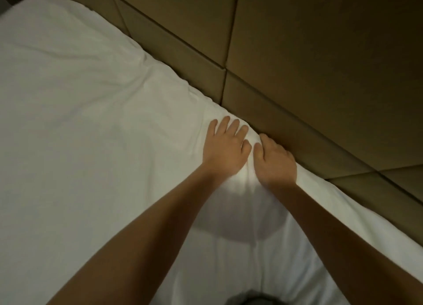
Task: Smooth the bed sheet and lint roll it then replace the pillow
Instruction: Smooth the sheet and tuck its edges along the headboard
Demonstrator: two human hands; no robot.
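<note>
Smoothing is the step I judge myself to be in, going by the one head view: the white bed sheet (91,121) lies spread across the bed, and both hands rest on it at its far edge, right against the padded headboard (297,53). My left hand (225,144) lies flat with fingers spread and holds nothing. My right hand (274,163) bends over the sheet's edge, and I cannot tell whether it pinches the cloth or only presses it. Soft creases (137,83) show further along that edge, so smoothing looks unfinished. No lint roller or pillow is in view, so rolling and replacing the pillow seem left to do.
</note>
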